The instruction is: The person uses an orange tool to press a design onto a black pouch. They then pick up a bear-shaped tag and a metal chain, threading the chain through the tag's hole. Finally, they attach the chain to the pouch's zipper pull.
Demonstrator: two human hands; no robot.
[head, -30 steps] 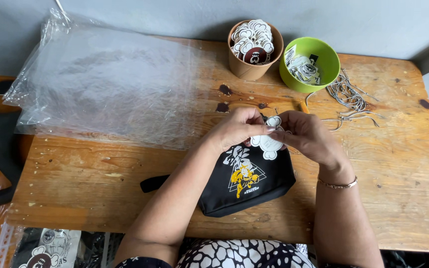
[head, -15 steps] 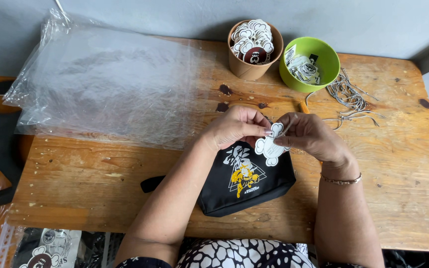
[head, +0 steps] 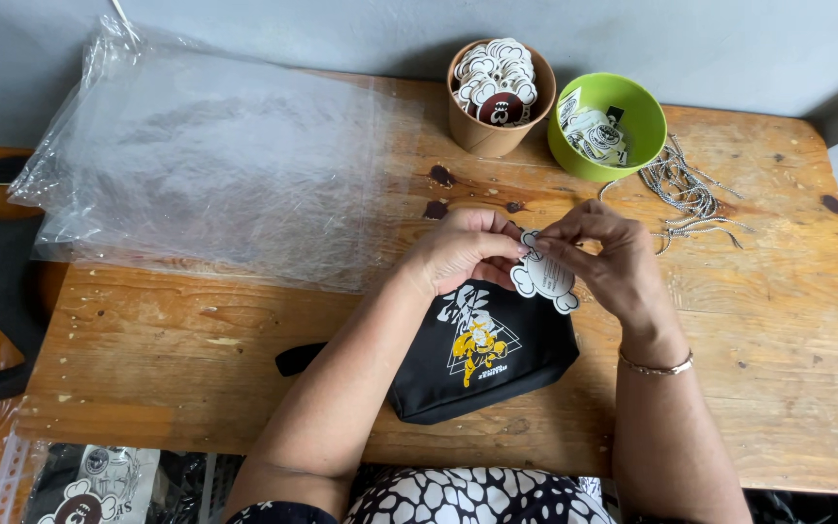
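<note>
Both hands meet over a small black pouch (head: pixel 482 359) with a yellow and white print that lies on the wooden table (head: pixel 196 349). My left hand (head: pixel 463 252) and my right hand (head: pixel 598 257) pinch the top of a white die-cut paper tag (head: pixel 545 277) from either side. The tag hangs between the fingertips, just above the pouch's upper edge. Whether a string runs through the tag cannot be made out.
A brown paper cup (head: pixel 499 97) holds several white tags and a green bowl (head: pixel 605 124) holds more printed tags. A bundle of ball chains (head: pixel 683 189) lies at the right. Clear plastic bags (head: pixel 215 165) cover the left. Packed pouches (head: pixel 89 480) lie below the table's edge.
The tag has turned from the hands' fingertips to hang lower and flatter toward me. Both hands stayed over the pouch and shifted only slightly.
</note>
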